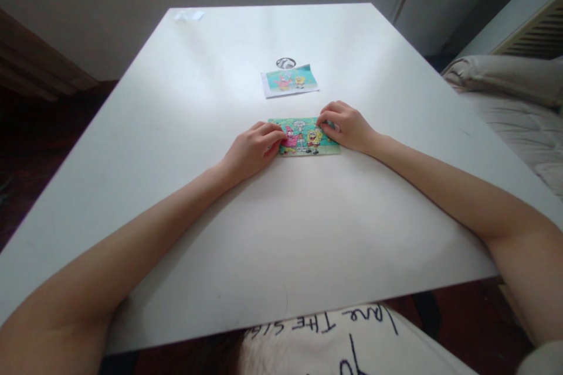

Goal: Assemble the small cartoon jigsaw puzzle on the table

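Observation:
A small rectangular jigsaw puzzle [301, 139] with cartoon figures in pink, yellow and pale green on a teal ground lies flat on the white table. My left hand [255, 149] covers its left end, with the fingers bent together and the fingertips on the pink figure. At the upper right part of the puzzle is my right hand [345, 126], its thumb and fingers drawn in close to the surface. A pale spot shows beneath the right fingers. Whether a loose piece is pinched there is hidden.
Beyond the puzzle lies a printed sheet [291, 81] with similar cartoon figures. A round, shiny metal-rimmed fitting [285, 62] is just behind it. Clear plastic [189, 15] rests at the far left corner of the white table [211, 246]. A cushioned seat [505, 105] stands at the right.

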`<state>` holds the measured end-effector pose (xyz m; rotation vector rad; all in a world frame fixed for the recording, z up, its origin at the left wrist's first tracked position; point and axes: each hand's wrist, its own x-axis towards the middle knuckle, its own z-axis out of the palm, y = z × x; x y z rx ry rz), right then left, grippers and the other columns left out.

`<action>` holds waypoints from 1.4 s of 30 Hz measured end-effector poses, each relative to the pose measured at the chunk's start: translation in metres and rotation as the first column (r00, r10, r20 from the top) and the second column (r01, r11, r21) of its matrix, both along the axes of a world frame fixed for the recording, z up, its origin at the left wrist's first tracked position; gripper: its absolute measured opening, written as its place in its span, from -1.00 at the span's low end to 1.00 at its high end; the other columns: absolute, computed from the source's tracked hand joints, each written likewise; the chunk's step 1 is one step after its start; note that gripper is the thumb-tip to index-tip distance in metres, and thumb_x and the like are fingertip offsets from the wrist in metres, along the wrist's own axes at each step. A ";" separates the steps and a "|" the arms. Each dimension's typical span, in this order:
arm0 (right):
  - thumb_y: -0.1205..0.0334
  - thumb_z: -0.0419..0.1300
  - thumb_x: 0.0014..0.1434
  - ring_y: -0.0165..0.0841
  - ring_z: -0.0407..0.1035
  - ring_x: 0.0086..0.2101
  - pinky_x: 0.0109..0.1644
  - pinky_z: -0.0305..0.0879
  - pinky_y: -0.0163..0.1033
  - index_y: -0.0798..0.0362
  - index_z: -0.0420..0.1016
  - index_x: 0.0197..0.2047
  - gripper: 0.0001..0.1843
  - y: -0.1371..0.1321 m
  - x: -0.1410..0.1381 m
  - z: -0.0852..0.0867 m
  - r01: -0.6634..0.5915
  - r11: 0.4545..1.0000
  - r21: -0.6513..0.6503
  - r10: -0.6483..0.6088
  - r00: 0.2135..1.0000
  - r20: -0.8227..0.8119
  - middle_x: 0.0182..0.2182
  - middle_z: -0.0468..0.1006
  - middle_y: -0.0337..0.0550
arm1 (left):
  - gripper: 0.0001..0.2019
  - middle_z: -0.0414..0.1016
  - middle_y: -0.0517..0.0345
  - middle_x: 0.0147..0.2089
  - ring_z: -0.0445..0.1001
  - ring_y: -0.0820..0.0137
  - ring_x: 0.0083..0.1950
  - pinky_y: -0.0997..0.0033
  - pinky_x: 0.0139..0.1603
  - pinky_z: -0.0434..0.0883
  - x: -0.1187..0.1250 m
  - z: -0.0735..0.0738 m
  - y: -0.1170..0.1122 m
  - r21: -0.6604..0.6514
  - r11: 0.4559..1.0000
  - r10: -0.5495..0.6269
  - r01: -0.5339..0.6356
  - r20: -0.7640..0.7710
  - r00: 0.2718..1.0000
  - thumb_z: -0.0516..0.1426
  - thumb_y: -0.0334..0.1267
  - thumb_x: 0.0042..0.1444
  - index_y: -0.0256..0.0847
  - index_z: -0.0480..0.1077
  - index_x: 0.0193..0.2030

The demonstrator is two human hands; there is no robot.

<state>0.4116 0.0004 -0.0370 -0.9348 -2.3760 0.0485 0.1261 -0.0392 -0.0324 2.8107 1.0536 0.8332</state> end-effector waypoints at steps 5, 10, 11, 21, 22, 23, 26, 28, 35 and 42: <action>0.30 0.10 0.23 -0.23 0.37 -0.19 -0.08 0.36 -0.08 0.00 0.52 -0.27 -0.84 0.000 0.000 0.001 -0.007 1.000 0.002 0.007 1.000 0.000 -0.20 0.54 -0.06 | -0.72 0.58 0.02 -0.04 0.50 0.31 0.00 0.31 0.04 0.49 0.000 0.001 0.000 0.014 1.000 -0.004 0.004 -0.023 1.000 -0.02 -0.26 0.37 -0.19 0.52 -0.07; 0.30 0.10 0.23 -0.20 0.37 -0.16 -0.05 0.35 -0.04 -0.01 0.53 -0.26 -0.84 -0.001 0.000 0.001 0.000 0.999 -0.041 -0.001 1.000 -0.007 -0.18 0.54 -0.05 | -0.72 0.58 0.01 -0.03 0.50 0.31 0.01 0.28 0.04 0.50 0.000 0.001 0.000 0.001 1.000 0.005 -0.005 -0.019 1.000 -0.02 -0.26 0.36 -0.17 0.52 -0.06; 0.30 0.10 0.23 -0.20 0.37 -0.16 -0.05 0.35 -0.05 -0.01 0.53 -0.26 -0.84 -0.001 0.000 0.001 0.002 0.999 -0.042 -0.002 1.000 -0.007 -0.18 0.54 -0.06 | -0.72 0.58 0.01 -0.03 0.51 0.31 0.01 0.28 0.04 0.50 0.000 0.001 0.000 0.000 1.000 0.004 -0.004 -0.017 1.000 -0.02 -0.25 0.36 -0.17 0.52 -0.06; 0.31 0.10 0.23 -0.22 0.36 -0.18 -0.06 0.35 -0.07 0.00 0.52 -0.27 -0.84 -0.001 0.000 0.002 -0.001 0.999 -0.036 0.001 1.000 0.002 -0.19 0.53 -0.06 | -0.72 0.58 0.03 -0.02 0.51 0.31 0.01 0.29 0.04 0.50 0.000 0.001 0.000 0.005 1.000 0.006 -0.005 -0.022 1.000 -0.02 -0.26 0.37 -0.17 0.52 -0.07; 0.31 0.10 0.23 -0.22 0.36 -0.18 -0.06 0.35 -0.07 -0.01 0.52 -0.27 -0.84 -0.001 0.000 0.001 -0.001 0.999 -0.032 0.001 1.000 0.000 -0.19 0.54 -0.06 | -0.72 0.58 0.03 -0.02 0.51 0.31 0.01 0.30 0.04 0.50 0.000 0.001 0.000 0.006 1.000 0.007 -0.007 -0.020 1.000 -0.02 -0.25 0.37 -0.16 0.52 -0.07; 0.31 0.11 0.22 -0.23 0.36 -0.18 -0.06 0.35 -0.08 -0.01 0.52 -0.27 -0.84 0.000 0.000 0.001 0.000 1.000 -0.026 0.000 1.000 -0.003 -0.19 0.54 -0.06 | -0.72 0.58 0.04 -0.02 0.51 0.31 0.01 0.30 0.04 0.50 0.000 0.000 0.000 0.006 1.000 0.008 -0.008 -0.015 1.000 -0.03 -0.25 0.37 -0.16 0.52 -0.07; 0.30 0.11 0.22 -0.23 0.36 -0.19 -0.08 0.35 -0.09 -0.01 0.52 -0.27 -0.85 0.000 0.000 0.000 0.002 1.000 -0.011 -0.002 1.000 -0.012 -0.21 0.53 -0.07 | -0.72 0.58 0.04 -0.03 0.51 0.31 0.02 0.30 0.04 0.49 0.000 0.000 0.000 0.003 1.000 0.006 -0.006 -0.009 1.000 -0.03 -0.24 0.37 -0.16 0.52 -0.08; 0.30 0.10 0.23 -0.23 0.36 -0.19 -0.08 0.35 -0.09 -0.01 0.52 -0.27 -0.84 0.000 0.000 -0.001 0.003 1.000 -0.011 -0.003 1.000 -0.009 -0.20 0.53 -0.07 | -0.73 0.58 0.04 -0.03 0.51 0.31 0.01 0.30 0.04 0.49 0.000 0.000 0.000 0.001 1.000 0.004 -0.004 -0.010 1.000 -0.02 -0.24 0.37 -0.16 0.52 -0.08; 0.31 0.10 0.22 -0.22 0.37 -0.19 -0.08 0.35 -0.08 0.00 0.52 -0.28 -0.84 -0.001 -0.001 0.001 -0.001 1.000 -0.012 0.001 1.000 -0.001 -0.20 0.54 -0.06 | -0.75 0.58 0.02 -0.02 0.50 0.30 0.02 0.30 0.04 0.47 0.000 0.001 -0.001 -0.019 1.000 -0.004 0.004 0.006 1.000 0.00 -0.27 0.36 -0.17 0.52 -0.07; 0.30 0.09 0.23 -0.23 0.35 -0.18 -0.07 0.35 -0.08 -0.01 0.52 -0.27 -0.84 -0.001 0.000 0.001 -0.002 1.000 -0.023 0.002 1.000 0.001 -0.19 0.53 -0.06 | -0.73 0.58 0.02 -0.02 0.50 0.30 0.02 0.30 0.02 0.49 0.000 0.001 -0.001 0.005 1.000 0.001 -0.001 -0.011 1.000 -0.01 -0.26 0.36 -0.17 0.52 -0.07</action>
